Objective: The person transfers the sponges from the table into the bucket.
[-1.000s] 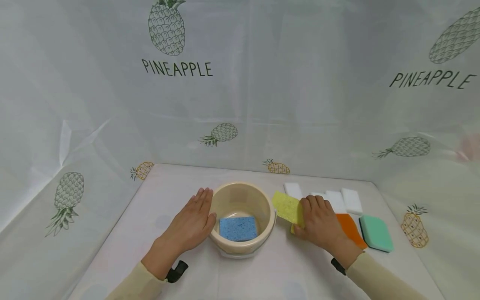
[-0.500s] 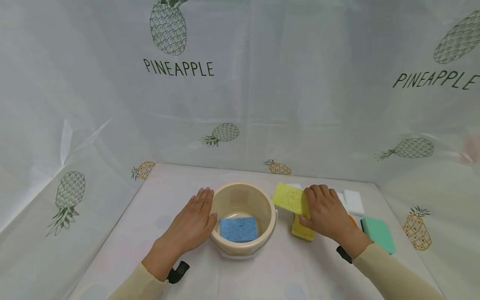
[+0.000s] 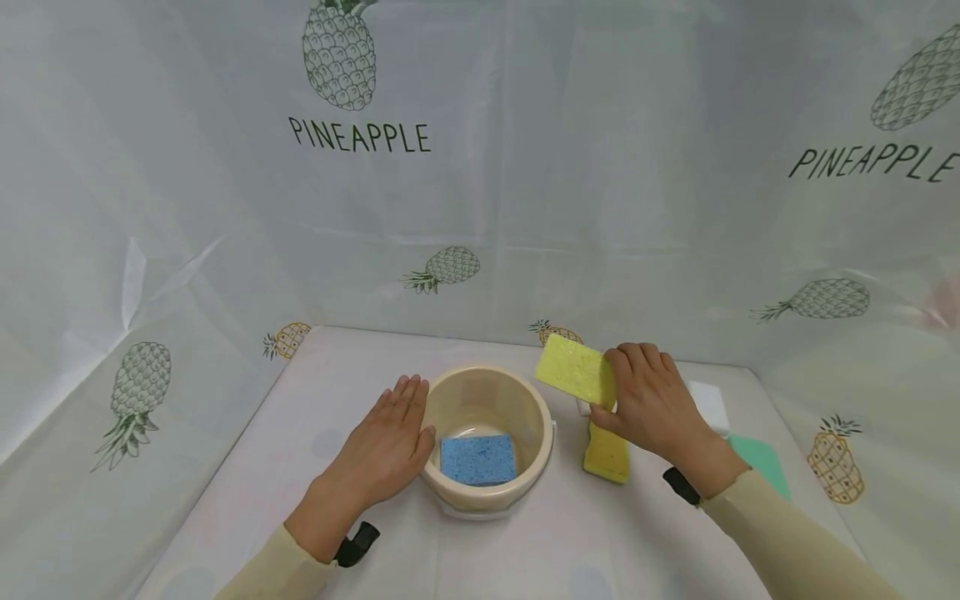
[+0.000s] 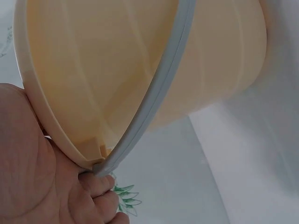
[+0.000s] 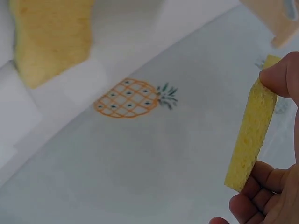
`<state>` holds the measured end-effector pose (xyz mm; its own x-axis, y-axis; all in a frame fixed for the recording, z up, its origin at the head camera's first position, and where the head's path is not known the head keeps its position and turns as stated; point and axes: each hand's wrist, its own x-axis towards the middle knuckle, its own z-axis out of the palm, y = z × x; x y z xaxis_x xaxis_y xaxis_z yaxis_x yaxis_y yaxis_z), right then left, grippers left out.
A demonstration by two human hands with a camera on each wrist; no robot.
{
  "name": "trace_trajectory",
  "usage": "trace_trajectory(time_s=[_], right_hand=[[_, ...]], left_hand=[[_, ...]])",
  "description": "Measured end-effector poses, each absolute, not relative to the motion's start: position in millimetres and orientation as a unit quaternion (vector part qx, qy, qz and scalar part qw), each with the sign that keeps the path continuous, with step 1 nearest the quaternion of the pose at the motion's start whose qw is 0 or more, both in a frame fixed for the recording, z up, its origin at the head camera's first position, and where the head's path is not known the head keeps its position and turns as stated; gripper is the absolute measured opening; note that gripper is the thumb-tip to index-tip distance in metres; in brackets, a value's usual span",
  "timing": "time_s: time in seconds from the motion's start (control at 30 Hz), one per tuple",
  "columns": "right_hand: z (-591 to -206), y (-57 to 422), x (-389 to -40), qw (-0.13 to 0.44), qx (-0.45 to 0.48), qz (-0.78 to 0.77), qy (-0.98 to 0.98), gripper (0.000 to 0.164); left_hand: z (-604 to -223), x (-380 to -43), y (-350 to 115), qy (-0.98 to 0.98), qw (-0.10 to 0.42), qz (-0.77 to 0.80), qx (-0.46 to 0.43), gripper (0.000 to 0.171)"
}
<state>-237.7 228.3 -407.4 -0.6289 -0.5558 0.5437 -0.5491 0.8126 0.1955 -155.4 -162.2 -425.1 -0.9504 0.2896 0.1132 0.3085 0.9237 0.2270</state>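
The lime sponge (image 3: 573, 369) has just gone up: a second ago it hung low, partly over the yellow sponge (image 3: 607, 454), and now it's higher and nearer the table's (image 3: 495, 558) far edge. As I judge it, that means it's lifted clear, in the air to the right of the bucket (image 3: 480, 497) and not inside it. The right hand (image 3: 648, 400) pinches its right end between thumb and fingers. The bucket stands near the table's middle with the blue sponge (image 3: 477, 460) inside. The left hand (image 3: 382, 442) hasn't budged; its fingers lie straight and close together against the bucket's left rim.

Toward the table's right edge, the sleeve partly covers the green sponge (image 3: 759, 460). One white block (image 3: 708, 407) shows by the far right corner; another peeks out only as a sliver below the lime sponge. The orange piece, visible earlier, is lost behind the right arm. From the left wrist, the grey handle (image 4: 156, 95) runs out of view, and I can't make out all the left fingertips.
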Motion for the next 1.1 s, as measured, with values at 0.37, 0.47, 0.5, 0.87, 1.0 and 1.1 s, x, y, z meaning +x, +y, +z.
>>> trace_trajectory(time_s=[0.37,0.47,0.5,0.87,1.0,1.1], right_hand=[[-377.1,170.7,-229.6,0.257,0.332,0.03,-0.907,0.069],[-374.8,155.4,-226.4,0.234,0.348,0.032,-0.907,0.068],[-375.2,150.9,-225.5,0.227,0.354,0.031,-0.907,0.067],[-390.7,120.6,-219.5,0.173,0.401,0.028,-0.899,0.066],[-395.4,115.9,-219.3,0.157,0.408,0.028,-0.899,0.064],[-397.9,114.0,-219.5,0.139,0.41,0.025,-0.901,0.063]], left_hand=[[-424.0,-153.9,-161.0,-0.981,0.043,-0.116,-0.149,0.069],[-424.9,-153.6,-161.1,-0.981,0.043,-0.12,-0.148,0.069],[-425.1,-153.5,-161.2,-0.98,0.044,-0.121,-0.149,0.069],[-428.0,-155.1,-161.7,-0.979,0.042,-0.129,-0.152,0.067],[-429.0,-155.2,-161.1,-0.979,0.044,-0.128,-0.151,0.067],[-429.7,-155.0,-160.8,-0.979,0.046,-0.129,-0.152,0.066]])
